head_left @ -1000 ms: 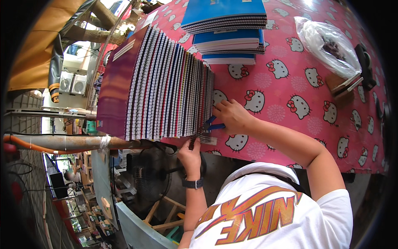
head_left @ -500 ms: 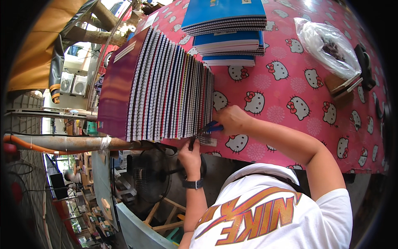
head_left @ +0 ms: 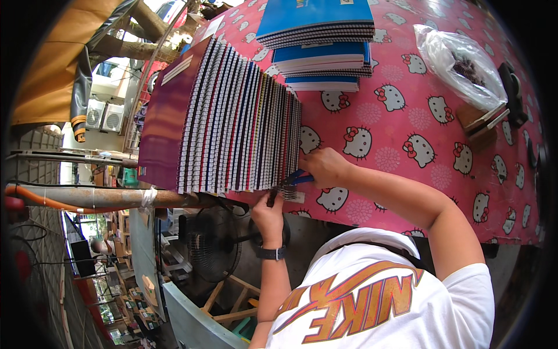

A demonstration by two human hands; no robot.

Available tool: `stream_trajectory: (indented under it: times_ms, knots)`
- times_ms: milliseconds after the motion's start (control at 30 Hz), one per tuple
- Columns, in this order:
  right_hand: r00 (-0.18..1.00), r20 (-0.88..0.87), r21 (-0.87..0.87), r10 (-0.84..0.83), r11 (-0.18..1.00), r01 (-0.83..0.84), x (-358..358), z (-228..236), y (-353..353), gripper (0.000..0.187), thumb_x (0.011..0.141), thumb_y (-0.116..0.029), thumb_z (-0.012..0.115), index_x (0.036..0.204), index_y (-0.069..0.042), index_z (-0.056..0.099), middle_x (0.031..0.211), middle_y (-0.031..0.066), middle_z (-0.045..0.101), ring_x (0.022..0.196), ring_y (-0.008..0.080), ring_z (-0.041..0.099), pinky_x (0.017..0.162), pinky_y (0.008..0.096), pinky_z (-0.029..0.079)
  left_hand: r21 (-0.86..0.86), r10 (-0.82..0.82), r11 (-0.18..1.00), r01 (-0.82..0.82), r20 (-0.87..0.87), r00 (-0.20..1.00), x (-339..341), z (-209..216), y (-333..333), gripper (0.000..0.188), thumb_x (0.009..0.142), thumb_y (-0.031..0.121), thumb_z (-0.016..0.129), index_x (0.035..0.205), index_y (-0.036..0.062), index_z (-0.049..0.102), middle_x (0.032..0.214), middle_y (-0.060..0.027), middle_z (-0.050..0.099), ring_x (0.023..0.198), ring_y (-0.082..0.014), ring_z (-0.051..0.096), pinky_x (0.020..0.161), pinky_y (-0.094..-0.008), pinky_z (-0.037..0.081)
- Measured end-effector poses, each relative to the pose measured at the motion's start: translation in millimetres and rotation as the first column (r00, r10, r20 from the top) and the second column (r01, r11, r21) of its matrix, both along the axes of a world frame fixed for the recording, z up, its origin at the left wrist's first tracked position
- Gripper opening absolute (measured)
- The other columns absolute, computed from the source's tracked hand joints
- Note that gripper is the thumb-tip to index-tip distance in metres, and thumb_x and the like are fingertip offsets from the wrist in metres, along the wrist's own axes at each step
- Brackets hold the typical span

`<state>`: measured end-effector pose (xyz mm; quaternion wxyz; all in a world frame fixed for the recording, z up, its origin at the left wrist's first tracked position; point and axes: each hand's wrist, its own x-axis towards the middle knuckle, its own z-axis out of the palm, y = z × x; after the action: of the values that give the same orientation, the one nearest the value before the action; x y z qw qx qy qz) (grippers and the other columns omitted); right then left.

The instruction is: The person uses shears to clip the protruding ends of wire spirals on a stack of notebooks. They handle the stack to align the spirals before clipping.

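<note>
Right grip [head_left: 324, 167]: one; your fingers are closed around the blue handles of one hand tool [head_left: 303, 178].
Left grip [head_left: 268, 216]: one; your thumb and fingertips nearly meet at the stack's near lower corner; what they pinch, I cannot tell.
Notebook stack [head_left: 247, 125]: one, just beyond your left grip and left of your right grip; well over a dozen spiral-bound books, exact count not possible.
Stack label: pale bars on the purple top cover, too small to read.
Blue notebooks [head_left: 317, 20]: one pile, three offset layers, beyond your right grip; small multicoloured mark and pale label on top, illegible.
Plastic bag [head_left: 433, 49]: one, clear, well right of your right grip, on the counter [head_left: 372, 212].
Shirt [head_left: 465, 302]: one, white, with large gold lettering, nearer you than both grips.
</note>
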<state>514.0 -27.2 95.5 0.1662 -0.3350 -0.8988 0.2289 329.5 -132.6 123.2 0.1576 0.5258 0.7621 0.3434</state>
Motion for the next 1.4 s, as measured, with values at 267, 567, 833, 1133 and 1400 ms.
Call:
stream_trajectory:
  times_ms: [267, 567, 833, 1133, 1400]
  knots:
    - [0.998, -0.027, 0.243, -0.064, 0.968, 0.069, 3.3, -8.9, -5.0, 0.036, 0.059, -0.019, 0.073, 0.091, -0.008, 0.061, 0.086, 0.0072, 0.060, 0.089, 0.0241, 0.059, 0.072, 0.0372, 0.047, -0.065, 0.118, 0.993, -0.099, 0.601, 0.791, -7.5, -20.8, -2.5, 0.018, 0.083, 0.019, 0.070, 0.086, 0.0026, 0.063, 0.066, -0.0003, 0.060, 0.053, -0.0057, 0.050, 0.046, -0.0204, 0.039]
    - [1.000, 0.004, 0.146, -0.026, 0.989, 0.025, 0.9, -8.4, -6.0, 0.037, 0.059, -0.020, 0.073, 0.092, -0.008, 0.061, 0.090, 0.0066, 0.059, 0.092, 0.0242, 0.057, 0.077, 0.0386, 0.045, -0.113, 0.108, 0.992, -0.062, 0.464, 0.879, -6.2, -18.1, -1.9, 0.015, 0.081, 0.016, 0.071, 0.082, 0.0027, 0.065, 0.065, 0.0009, 0.058, 0.052, -0.0047, 0.048, 0.045, -0.0196, 0.037]
    - [0.999, 0.006, 0.247, -0.049, 0.968, 0.046, -4.3, -0.7, -7.4, 0.037, 0.059, -0.022, 0.073, 0.091, -0.008, 0.061, 0.090, 0.0064, 0.059, 0.091, 0.0239, 0.058, 0.076, 0.0376, 0.045, -0.059, 0.071, 0.997, -0.053, 0.381, 0.922, -8.0, -22.0, -5.5, 0.020, 0.081, 0.020, 0.071, 0.078, 0.0005, 0.064, 0.062, 0.0010, 0.059, 0.050, -0.0051, 0.048, 0.045, -0.0214, 0.038]
    - [0.999, -0.010, -0.039, -0.034, 0.999, 0.033, -3.3, -4.2, -3.2, 0.027, 0.061, -0.023, 0.072, 0.082, -0.008, 0.063, 0.072, 0.0106, 0.063, 0.077, 0.0312, 0.064, 0.065, 0.0404, 0.050, -0.102, 0.114, 0.992, -0.074, 0.480, 0.870, -10.0, -21.5, -3.1, 0.015, 0.082, 0.016, 0.070, 0.085, 0.0022, 0.064, 0.066, 0.0002, 0.060, 0.055, -0.0046, 0.051, 0.046, -0.0196, 0.037]
    - [0.997, 0.016, 0.173, -0.073, 0.982, 0.069, 3.8, -16.5, 0.3, 0.042, 0.056, -0.020, 0.072, 0.094, -0.008, 0.060, 0.088, 0.0071, 0.058, 0.090, 0.0261, 0.057, 0.077, 0.0376, 0.044, -0.046, 0.040, 0.999, -0.019, 0.527, 0.849, -10.0, -40.6, 2.5, 0.015, 0.078, 0.011, 0.073, 0.085, 0.0028, 0.062, 0.066, 0.0004, 0.059, 0.053, -0.0056, 0.050, 0.045, -0.0203, 0.036]
